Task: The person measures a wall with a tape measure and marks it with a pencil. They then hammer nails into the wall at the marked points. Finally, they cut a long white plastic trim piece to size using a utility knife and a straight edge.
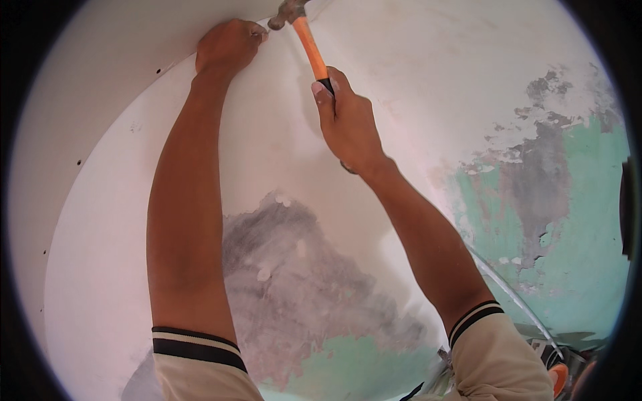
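My left hand (226,47) is raised to the seam where the white wall (100,234) meets the overhanging pale board (93,60), pinching something small, apparently a nail (263,33). Just to its right, the metal head of a hammer (305,37), with an orange and black handle, is close to those fingertips; a gap shows between them. My right hand (348,123) grips the handle lower down, thumb along it. Small dark dots, perhaps screw heads or holes, run along the board at left.
The wall has grey patches (274,254) and peeling green paint (588,200) at right. A pale pipe or rod (508,294) slants down to a jumble of items at lower right, including an orange object (559,374). A dark object (625,207) sits at the right edge.
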Tool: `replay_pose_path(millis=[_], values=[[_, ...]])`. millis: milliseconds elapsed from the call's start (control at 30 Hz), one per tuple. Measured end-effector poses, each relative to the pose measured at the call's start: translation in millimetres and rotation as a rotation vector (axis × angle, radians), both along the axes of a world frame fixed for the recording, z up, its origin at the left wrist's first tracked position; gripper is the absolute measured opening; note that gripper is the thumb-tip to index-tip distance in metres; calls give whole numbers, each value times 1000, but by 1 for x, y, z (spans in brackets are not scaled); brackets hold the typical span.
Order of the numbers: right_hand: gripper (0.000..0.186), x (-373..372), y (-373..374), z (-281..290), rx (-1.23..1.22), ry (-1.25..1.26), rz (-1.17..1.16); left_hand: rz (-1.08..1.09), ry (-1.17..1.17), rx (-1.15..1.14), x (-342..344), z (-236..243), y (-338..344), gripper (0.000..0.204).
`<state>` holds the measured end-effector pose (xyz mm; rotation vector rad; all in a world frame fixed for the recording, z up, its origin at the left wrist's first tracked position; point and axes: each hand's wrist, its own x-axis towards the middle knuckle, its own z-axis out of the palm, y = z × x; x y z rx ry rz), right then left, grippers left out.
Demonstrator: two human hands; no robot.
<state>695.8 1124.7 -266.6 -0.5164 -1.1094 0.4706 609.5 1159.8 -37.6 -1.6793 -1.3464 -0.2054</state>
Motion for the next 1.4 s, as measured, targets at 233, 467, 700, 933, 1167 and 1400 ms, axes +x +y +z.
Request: replay_pose_path(millis=[233, 467, 700, 933, 1167, 1400], values=[[40, 12, -2, 1, -31, -17, 17, -71, -1, -13, 4, -3, 5, 26], [37, -5, -6, 1, 36, 291, 47, -68, -3, -2, -2, -1, 1, 26], [34, -15, -6, 7, 43, 160, -31, -73, 26, 15, -15, 3, 0, 25], [39, -22, -2, 12, 1, -43, -63, -16, -21, 6, -20, 10, -3, 24], [30, -4, -17, 19, -184, -134, 66, -69, 15, 8, -18, 7, -3, 23], [23, 24, -100, -46, -231, 123, 126, -295, -254, 24, -37, -9, -28, 23]])
